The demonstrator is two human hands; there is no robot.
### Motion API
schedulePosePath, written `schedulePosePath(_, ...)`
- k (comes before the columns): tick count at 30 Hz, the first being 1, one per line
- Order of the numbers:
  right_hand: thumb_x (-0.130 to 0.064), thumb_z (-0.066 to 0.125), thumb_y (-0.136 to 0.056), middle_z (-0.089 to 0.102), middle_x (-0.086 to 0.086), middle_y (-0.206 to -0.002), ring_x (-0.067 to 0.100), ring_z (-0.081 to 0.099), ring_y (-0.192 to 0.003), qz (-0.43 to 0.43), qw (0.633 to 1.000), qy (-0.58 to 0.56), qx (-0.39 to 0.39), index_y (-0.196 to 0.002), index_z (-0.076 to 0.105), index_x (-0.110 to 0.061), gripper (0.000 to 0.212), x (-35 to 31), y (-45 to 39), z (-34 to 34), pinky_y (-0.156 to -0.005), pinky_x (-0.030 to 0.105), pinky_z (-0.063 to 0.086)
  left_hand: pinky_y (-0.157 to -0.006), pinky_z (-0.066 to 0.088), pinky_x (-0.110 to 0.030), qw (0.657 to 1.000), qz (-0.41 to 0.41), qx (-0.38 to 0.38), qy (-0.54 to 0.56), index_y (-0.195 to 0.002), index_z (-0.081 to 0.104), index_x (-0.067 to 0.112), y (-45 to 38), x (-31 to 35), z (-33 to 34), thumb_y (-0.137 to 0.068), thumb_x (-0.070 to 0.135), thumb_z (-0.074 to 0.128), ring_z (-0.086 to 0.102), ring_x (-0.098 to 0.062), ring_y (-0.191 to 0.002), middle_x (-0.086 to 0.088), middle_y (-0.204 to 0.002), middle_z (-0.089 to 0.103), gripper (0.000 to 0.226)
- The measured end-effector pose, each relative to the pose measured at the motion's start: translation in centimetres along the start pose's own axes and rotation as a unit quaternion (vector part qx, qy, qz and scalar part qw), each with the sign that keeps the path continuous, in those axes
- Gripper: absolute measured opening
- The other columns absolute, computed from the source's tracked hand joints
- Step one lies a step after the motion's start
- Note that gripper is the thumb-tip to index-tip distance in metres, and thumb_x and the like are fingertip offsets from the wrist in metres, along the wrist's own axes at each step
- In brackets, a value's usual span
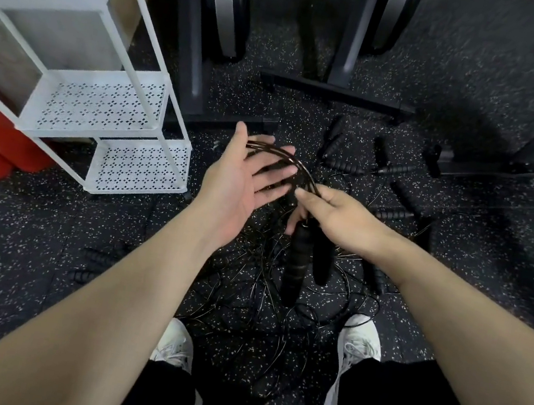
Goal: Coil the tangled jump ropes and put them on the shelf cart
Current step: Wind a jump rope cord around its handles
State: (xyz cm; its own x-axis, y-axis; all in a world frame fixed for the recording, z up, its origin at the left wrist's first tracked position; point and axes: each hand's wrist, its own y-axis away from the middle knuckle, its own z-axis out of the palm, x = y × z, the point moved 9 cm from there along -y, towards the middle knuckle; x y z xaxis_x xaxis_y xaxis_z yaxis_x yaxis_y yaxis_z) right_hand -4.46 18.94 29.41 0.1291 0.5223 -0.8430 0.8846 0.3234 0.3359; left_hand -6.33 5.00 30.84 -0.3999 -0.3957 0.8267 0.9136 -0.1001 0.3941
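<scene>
The right hand [336,212] pinches a coiled jump rope [285,160] above its two handles [298,259]; the left hand [245,175] is spread, loops across its fingers. They may slip into the floor tangle [260,305], seemingly attached, short of the shelf cart [107,102]

Both bare forearms reach forward and inward from the lower corners. The left hand [240,177] is held palm up, fingers straight and spread, thumb raised. The right hand [336,214] is turned knuckles up just beside the left fingertips, its fingers and thumb curled and pinching the jump rope [298,252]
</scene>
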Motion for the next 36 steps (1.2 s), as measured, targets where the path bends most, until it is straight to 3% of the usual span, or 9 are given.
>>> schedulePosePath(6, -0.037, 0.049, -0.106, 0.071, 0.006, -0.066, 0.023, 0.06, -0.07, -0.014, 0.968, -0.208, 0.141, -0.062, 0.05, -0.024, 0.046, -1.3, -0.3, -2.5, -0.076, 0.037, 0.048, -0.105, 0.049, -0.049, 0.985, -0.053, -0.071, -0.151, -0.13, 0.056, 0.021, 0.9, -2.4, 2.0, -0.089, 0.079, 0.042, 0.072, -0.021, -0.109, -0.002, -0.116, 0.075, 0.072)
schedulePosePath(10, -0.034, 0.057, -0.1, 0.057, 0.001, -0.051, 0.02, 0.052, -0.051, 0.05, 0.896, -0.377, 0.229, -0.052, 0.052, -0.021, 0.05, -0.3, 0.3, -4.1, -0.066, 0.033, 0.046, -0.08, 0.053, -0.033, 0.951, -0.113, -0.15, -0.244, -0.119, 0.06, 0.028, 2.3, -5.4, 3.9, -0.082, 0.069, 0.066, 0.07, -0.01, -0.088, 0.007, -0.101, 0.075, 0.056)
schedulePosePath(13, -0.032, 0.056, -0.099, 0.053, 0.0, -0.05, 0.016, 0.048, -0.046, 0.073, 0.828, -0.488, 0.266, -0.064, 0.043, -0.02, 0.039, 0.5, 0.8, -4.8, -0.053, 0.025, 0.044, -0.089, 0.048, -0.039, 0.943, -0.127, -0.159, -0.264, -0.12, 0.062, 0.038, 2.4, -6.4, 3.8, -0.08, 0.061, 0.074, 0.064, -0.016, -0.102, -0.003, -0.117, 0.074, 0.047)
schedulePosePath(18, -0.034, 0.05, -0.101, 0.061, -0.003, -0.052, 0.018, 0.053, -0.058, 0.105, 0.837, -0.407, 0.35, -0.078, 0.052, -0.016, 0.029, 1.8, 1.1, -6.6, -0.062, 0.029, 0.049, -0.095, 0.047, -0.038, 0.911, -0.142, -0.224, -0.315, -0.144, 0.043, 0.048, 3.4, -6.8, 4.7, -0.075, 0.061, 0.074, 0.063, -0.012, -0.113, 0.012, -0.125, 0.069, 0.077)
schedulePosePath(21, -0.034, 0.051, -0.102, 0.062, -0.004, -0.052, 0.018, 0.052, -0.055, 0.136, 0.81, -0.46, 0.339, -0.079, 0.053, -0.017, 0.029, 2.8, 0.9, -6.0, -0.056, 0.026, 0.049, -0.096, 0.055, -0.043, 0.909, -0.14, -0.195, -0.34, -0.136, 0.052, 0.038, 3.2, -7.3, 4.5, -0.087, 0.036, 0.081, 0.07, -0.016, -0.102, 0.005, -0.116, 0.073, 0.057)
schedulePosePath(24, -0.032, 0.053, -0.102, 0.066, -0.002, -0.061, 0.016, 0.055, -0.056, 0.149, 0.77, -0.538, 0.308, -0.071, 0.048, -0.02, 0.032, 3.6, 0.7, -5.1, -0.051, 0.023, 0.05, -0.073, 0.059, -0.035, 0.922, -0.133, -0.159, -0.328, -0.115, 0.062, 0.024, 2.7, -7.5, 4.2, -0.093, 0.02, 0.074, 0.062, -0.015, -0.077, 0.0, -0.092, 0.069, 0.026)
schedulePosePath(26, -0.037, 0.055, -0.1, 0.073, 0.001, -0.077, 0.019, 0.06, -0.071, 0.146, 0.781, -0.541, 0.275, -0.079, 0.05, -0.021, 0.027, 3.7, 0.3, -4.8, -0.061, 0.027, 0.054, -0.067, 0.054, -0.032, 0.906, -0.085, -0.147, -0.387, -0.112, 0.061, 0.025, 2.2, -6.8, 4.3, -0.093, 0.02, 0.071, 0.059, -0.014, -0.075, 0.005, -0.088, 0.065, 0.022)
schedulePosePath(30, -0.055, 0.067, -0.089, 0.068, 0.008, -0.101, 0.026, 0.064, -0.091, 0.148, 0.829, -0.501, 0.202, -0.11, 0.057, -0.014, 0.047, 2.6, -0.3, -3.3, -0.086, 0.04, 0.059, -0.069, 0.047, -0.033, 0.844, 0.009, -0.083, -0.529, -0.124, 0.052, 0.032, 1.6, -4.8, 3.7, -0.09, 0.024, 0.065, 0.062, -0.019, -0.08, 0.003, -0.094, 0.067, 0.037)
schedulePosePath(36, -0.011, 0.059, -0.095, 0.066, 0.009, -0.085, 0.027, 0.067, -0.086, 0.13, 0.813, -0.53, 0.203, -0.095, 0.058, -0.007, 0.004, 2.2, -0.7, -2.8, -0.087, 0.042, 0.059, -0.09, 0.05, -0.036, 0.818, 0.062, -0.07, -0.568, -0.147, 0.034, 0.039, 2.0, -3.5, 3.4, -0.087, 0.041, 0.074, 0.063, -0.017, -0.107, 0.011, -0.128, 0.059, 0.072)
